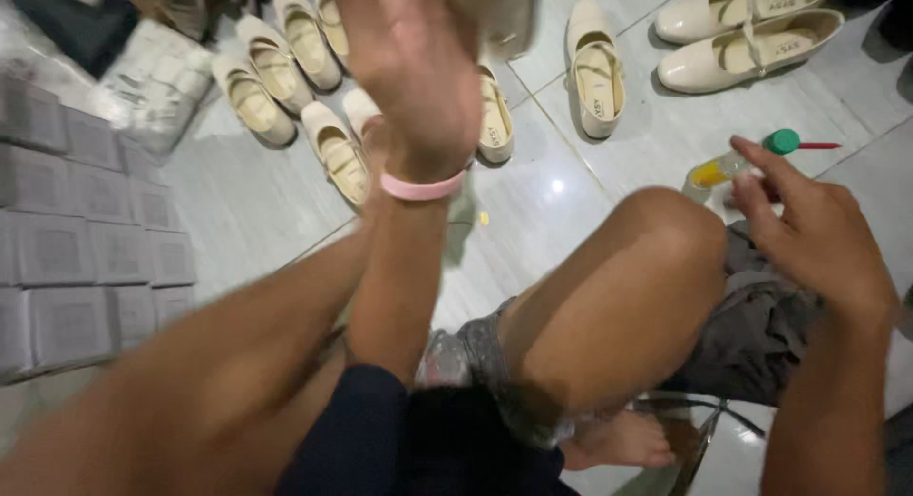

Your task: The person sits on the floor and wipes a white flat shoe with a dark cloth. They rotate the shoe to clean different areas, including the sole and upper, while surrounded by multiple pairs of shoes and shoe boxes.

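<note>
My left hand (411,73), with a pink band on the wrist, is raised at the top centre. Its fingers close on a cream shoe (490,11) that is blurred and mostly cut off by the frame's top edge. At the right, my right hand (818,239) grips a small clear bottle (728,165) between its fingertips. The bottle holds yellow liquid and has a green cap (782,141) with a thin red tip pointing right. It hangs just above my bent right knee (666,239).
Several cream flat shoes (285,58) lie on the grey tiled floor (533,230) ahead, and one pair (751,39) sits at the top right. Grey boxes (76,249) are stacked at the left, with a plastic-wrapped white bundle (157,82) behind them.
</note>
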